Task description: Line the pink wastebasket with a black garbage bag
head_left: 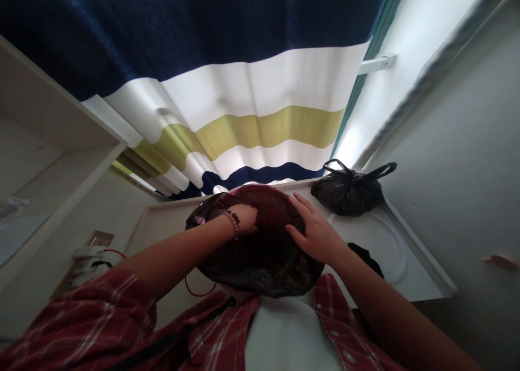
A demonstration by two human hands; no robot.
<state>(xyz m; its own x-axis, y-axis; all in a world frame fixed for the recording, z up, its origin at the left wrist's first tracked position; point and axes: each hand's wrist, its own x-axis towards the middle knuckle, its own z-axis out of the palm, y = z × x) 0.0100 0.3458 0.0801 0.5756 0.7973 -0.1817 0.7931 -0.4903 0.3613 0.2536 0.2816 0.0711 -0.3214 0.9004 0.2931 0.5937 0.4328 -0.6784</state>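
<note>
A black plastic bag (264, 281) lines a round pinkish bin (254, 188), its edge folded out over the rim in front of my body. Inside the opening is my left hand (244, 219), with a beaded bracelet at the wrist. Its fingers look curled, but the fingertips and anything in them are lost in the dark interior. On the right side, my right hand (314, 233) rests against the bag and rim with thumb and fingers apart. The bottom of the bin is too dark to make out.
A tied black bag (349, 192) sits on the white tabletop (410, 273) at the back right, near a coiled pale tube (400, 246) and a black item (365, 257). A striped curtain (260, 127) hangs behind. Shelving (81, 160) and a plugged-in socket (87, 262) are at left.
</note>
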